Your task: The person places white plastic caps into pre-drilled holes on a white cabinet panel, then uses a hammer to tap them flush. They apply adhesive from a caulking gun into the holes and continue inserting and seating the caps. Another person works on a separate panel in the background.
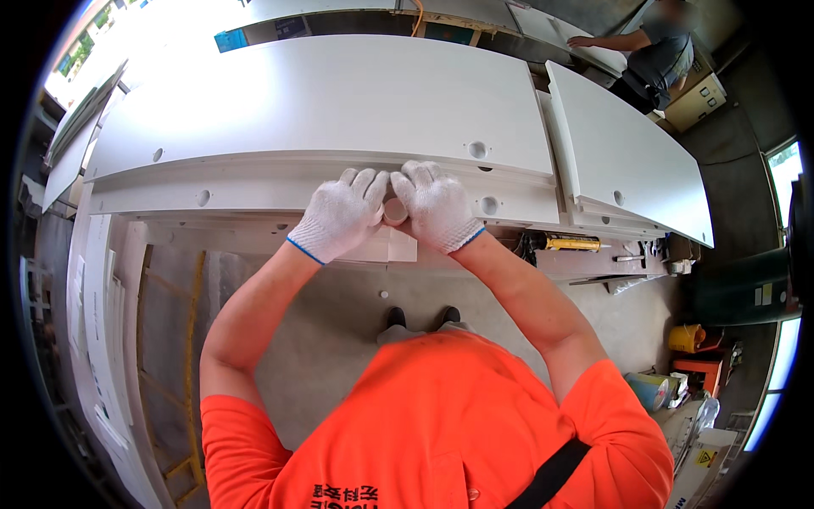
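Note:
Both my hands wear white knit gloves with blue cuffs and meet at the front edge of the stacked white panels. Between them is a small round white piece (395, 212), like a roll or a cap; its exact kind is unclear. My left hand (343, 208) closes on its left side, fingers bent and thumb mostly hidden. From the other side my right hand (435, 206) grips it with curled fingers. Just behind them lies a long white panel (339, 102) with round holes near its front edge, on top of another white panel (254, 193).
To the right rests another white panel (623, 148). A yellow-and-black caulking gun (572, 243) and small tools (636, 254) lie on the bench's right end. Further back a person (657, 55) has a hand on a panel. A yellow frame (193, 339) stands lower left.

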`<state>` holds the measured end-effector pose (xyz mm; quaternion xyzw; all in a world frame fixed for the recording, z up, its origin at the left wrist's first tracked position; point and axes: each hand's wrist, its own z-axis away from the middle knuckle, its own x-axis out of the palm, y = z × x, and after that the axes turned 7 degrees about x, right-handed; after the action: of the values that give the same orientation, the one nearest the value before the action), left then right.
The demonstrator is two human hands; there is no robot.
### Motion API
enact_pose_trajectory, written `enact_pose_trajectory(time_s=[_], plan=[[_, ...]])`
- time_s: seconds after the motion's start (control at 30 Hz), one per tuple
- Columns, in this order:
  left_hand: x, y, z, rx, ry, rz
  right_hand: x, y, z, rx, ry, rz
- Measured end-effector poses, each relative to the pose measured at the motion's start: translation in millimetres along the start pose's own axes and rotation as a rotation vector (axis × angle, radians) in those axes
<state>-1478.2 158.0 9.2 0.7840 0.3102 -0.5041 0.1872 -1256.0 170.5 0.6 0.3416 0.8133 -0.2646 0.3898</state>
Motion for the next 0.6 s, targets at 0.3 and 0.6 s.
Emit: enact_pose_trajectory(time_s=[0.3,0.6], plan=[[-15,21,-22,-0.387,-0.122,0.22,-10,-1,-9,0.178,-0.196,-0.077],[-19,39,-39,-0.586,-0.149,0.421,-13,16,6,0.234,-0.159,-0.249]])
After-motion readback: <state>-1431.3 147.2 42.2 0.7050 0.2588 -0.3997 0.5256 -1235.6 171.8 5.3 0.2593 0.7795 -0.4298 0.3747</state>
